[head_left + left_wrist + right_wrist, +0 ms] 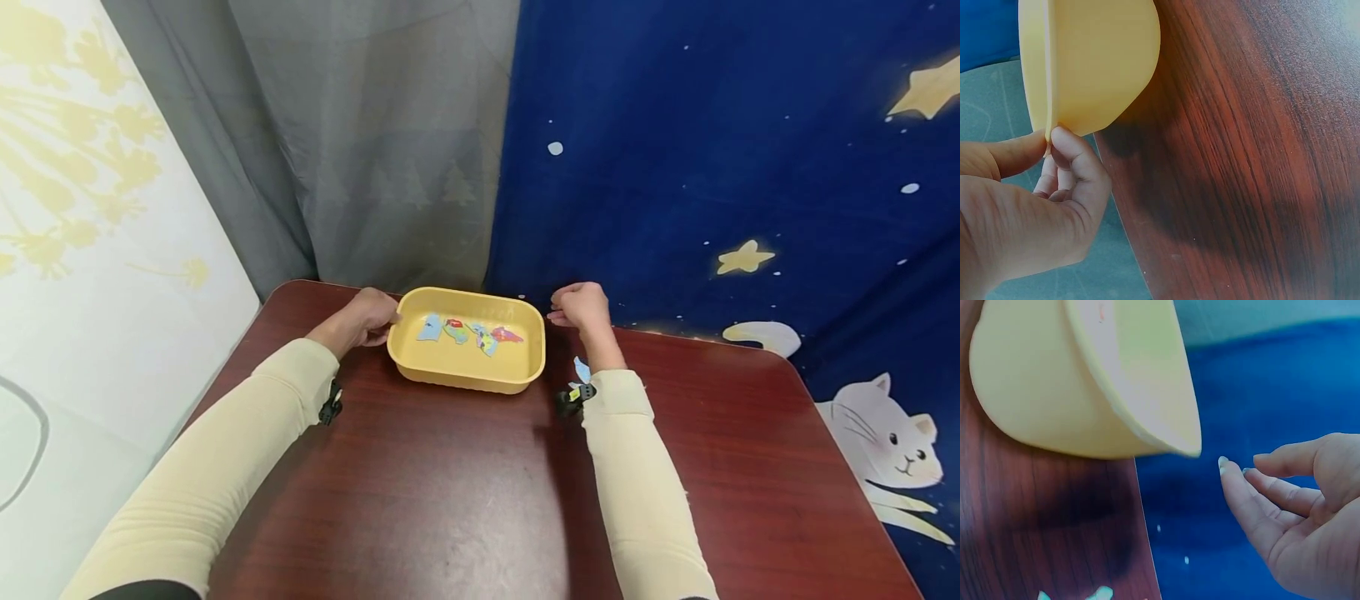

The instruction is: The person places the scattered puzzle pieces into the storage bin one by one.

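Observation:
A yellow plastic basin [465, 379] is at the back of the dark red table, with several flat, colourful, irregular pieces inside, among them a light blue piece [430, 327] and a red-pink piece [507, 335]. At the basin's left end my left hand [372, 315] pinches the rim; in the left wrist view, thumb and forefinger meet on the basin's lip [1051, 75]. My right hand [582, 307] is just off the right end. The right wrist view shows that hand [1297, 515] apart from the basin [1041, 381], its thumb and gently bent fingers holding nothing.
Light blue pieces [582, 369] lie on the table [450, 467] beside my right wrist, partly hidden by it. Behind the table's back edge hang a grey curtain [397, 167] and a blue star-patterned one [637, 167]. A white patterned panel [112, 292] stands at left.

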`<state>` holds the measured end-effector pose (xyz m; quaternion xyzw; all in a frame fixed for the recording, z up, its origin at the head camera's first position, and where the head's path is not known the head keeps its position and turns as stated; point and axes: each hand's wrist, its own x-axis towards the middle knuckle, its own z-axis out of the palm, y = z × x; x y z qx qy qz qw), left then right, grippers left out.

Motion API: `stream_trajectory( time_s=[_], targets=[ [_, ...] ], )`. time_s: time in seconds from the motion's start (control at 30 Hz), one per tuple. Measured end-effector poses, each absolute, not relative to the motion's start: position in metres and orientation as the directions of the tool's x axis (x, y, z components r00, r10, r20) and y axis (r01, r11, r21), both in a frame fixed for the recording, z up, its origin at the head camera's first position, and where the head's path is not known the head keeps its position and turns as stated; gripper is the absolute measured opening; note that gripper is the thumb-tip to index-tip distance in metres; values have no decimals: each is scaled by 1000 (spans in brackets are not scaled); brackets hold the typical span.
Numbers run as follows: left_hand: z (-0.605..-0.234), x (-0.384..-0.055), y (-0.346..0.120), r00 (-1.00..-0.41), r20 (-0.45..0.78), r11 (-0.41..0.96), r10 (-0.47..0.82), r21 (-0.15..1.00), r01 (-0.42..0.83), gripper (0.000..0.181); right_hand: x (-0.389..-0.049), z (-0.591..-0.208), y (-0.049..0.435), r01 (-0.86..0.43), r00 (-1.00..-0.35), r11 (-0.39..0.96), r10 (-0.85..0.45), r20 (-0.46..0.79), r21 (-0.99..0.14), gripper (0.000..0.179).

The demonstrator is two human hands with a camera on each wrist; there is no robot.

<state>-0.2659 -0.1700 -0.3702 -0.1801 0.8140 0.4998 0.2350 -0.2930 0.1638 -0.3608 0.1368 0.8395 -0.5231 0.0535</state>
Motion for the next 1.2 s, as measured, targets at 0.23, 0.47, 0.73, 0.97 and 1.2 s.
stream_trajectory(
  time_s=[0.23,0.47,0.73,0.97,1.2],
  targets=[
    [-370,-266,-170,-825,-563,424,-54,735,-529,25,-287,-361,191,324,-942,298,187,-278,-898,30],
    [-371,-266,-170,-829,-557,432,-55,735,-523,25,-277,-367,209,357,-932,308,184,-313,-882,31],
    [-373,-267,-172,-832,-553,438,-52,736,-516,27,-265,-383,224,392,-920,320,159,-359,-862,31],
    [-373,-267,-172,-829,-557,435,-48,736,-519,27,-253,-397,233,418,-908,342,172,-381,-841,29],
    [-373,-266,-172,-834,-551,425,-37,746,-512,30,-243,-410,236,449,-894,357,196,-404,-819,29]
  ],
)
